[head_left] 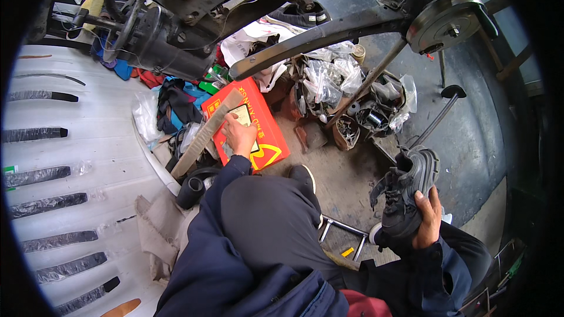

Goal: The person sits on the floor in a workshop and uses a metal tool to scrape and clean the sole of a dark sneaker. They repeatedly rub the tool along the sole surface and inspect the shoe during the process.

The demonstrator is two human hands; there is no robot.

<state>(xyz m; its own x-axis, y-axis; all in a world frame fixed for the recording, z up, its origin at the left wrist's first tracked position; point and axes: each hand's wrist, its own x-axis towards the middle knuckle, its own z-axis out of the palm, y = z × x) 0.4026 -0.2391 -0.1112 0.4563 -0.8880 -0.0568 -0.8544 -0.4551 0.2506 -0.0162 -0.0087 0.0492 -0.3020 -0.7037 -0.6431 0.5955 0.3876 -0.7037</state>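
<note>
Shoe (405, 190), black, gripped in right hand (429, 217), some fingers hidden behind it; left hand (239, 135) bends over red box (269, 124), fingertip hold unclear; curved machine bar (329, 35) blocks part of white bag (239, 44).

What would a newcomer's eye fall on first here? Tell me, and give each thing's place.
Probably the bright red box just left of centre, with the left grip over it. Next would come the black shoe at the right, held in the right grip, then the dark metal machine across the top and the column of dark strips on the white surface at the left.
</note>
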